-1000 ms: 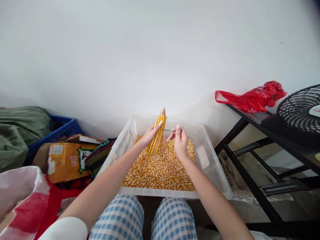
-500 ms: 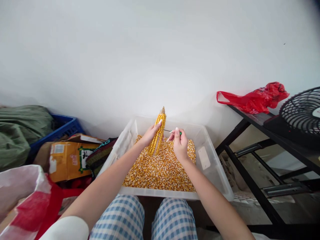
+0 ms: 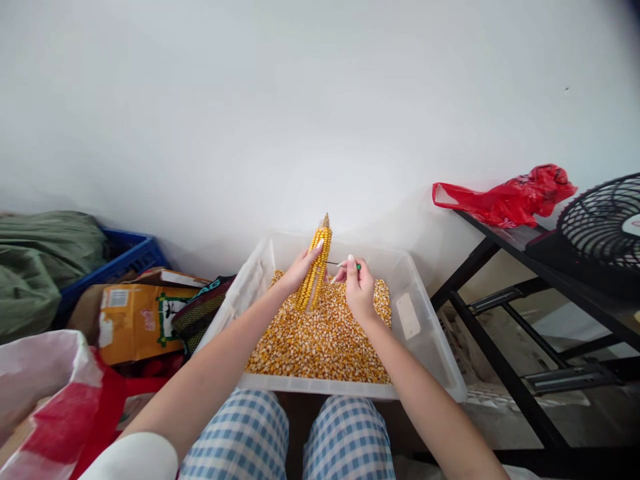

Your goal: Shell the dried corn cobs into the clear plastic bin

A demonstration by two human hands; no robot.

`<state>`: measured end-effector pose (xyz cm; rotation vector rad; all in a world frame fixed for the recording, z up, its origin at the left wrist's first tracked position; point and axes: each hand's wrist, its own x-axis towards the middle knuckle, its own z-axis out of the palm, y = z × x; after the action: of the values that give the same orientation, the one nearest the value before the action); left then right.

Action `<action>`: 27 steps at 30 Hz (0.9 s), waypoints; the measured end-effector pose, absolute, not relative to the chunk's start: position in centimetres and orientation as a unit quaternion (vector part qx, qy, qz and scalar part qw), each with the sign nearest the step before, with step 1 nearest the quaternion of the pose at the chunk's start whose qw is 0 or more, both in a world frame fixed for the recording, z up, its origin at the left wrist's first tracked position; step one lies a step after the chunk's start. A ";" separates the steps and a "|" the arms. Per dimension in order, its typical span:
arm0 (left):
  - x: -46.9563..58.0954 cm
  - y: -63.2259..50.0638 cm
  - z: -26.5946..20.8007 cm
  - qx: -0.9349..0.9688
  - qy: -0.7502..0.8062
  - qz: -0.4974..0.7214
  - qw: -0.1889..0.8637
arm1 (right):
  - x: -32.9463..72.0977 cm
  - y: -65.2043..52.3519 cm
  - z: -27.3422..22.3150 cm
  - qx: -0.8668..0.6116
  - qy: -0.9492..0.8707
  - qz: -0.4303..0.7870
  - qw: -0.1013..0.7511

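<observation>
My left hand (image 3: 303, 265) is wrapped around a dried ear of corn (image 3: 316, 270), tip up and slightly tilted, with the thumb on its kernels. A strip lacking kernels runs along its lower part. In my right hand (image 3: 359, 280) is a thin screwdriver (image 3: 359, 267) with a green handle, mostly covered by the fingers. Its dark shaft points left and reaches the side of the ear; whether the tip touches the kernels is hard to see. Below both hands, loose corn kernels (image 3: 320, 347) fill the bottom of a clear plastic bin (image 3: 435, 353).
On the left are a blue crate (image 3: 143, 250), a yellow carton (image 3: 135, 317) and a red-and-white bag (image 3: 60, 400). To the right, a black rack (image 3: 500, 333) carries a red plastic bag (image 3: 520, 197) and a fan (image 3: 607, 220). A white wall rises behind the bin.
My right hand has shifted slightly left, bringing the screwdriver's shaft closer against the ear. My left hand and the ear of corn stay nearly in place.
</observation>
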<state>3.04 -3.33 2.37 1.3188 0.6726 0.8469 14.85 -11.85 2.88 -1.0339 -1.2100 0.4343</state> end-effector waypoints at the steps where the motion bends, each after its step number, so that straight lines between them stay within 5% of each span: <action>1: 3.0 -3.3 2.4 0.582 0.299 0.372 0.659 | 14.9 -11.8 2.8 -0.461 -0.539 0.190 0.679; 27: 2.7 -3.9 2.8 0.569 0.316 0.401 0.645 | 14.2 -12.4 2.2 -0.453 -0.585 0.151 0.655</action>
<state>2.69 -3.94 2.84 1.2966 0.7185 0.9127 14.22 -12.40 2.24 -1.0277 -1.3255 0.3430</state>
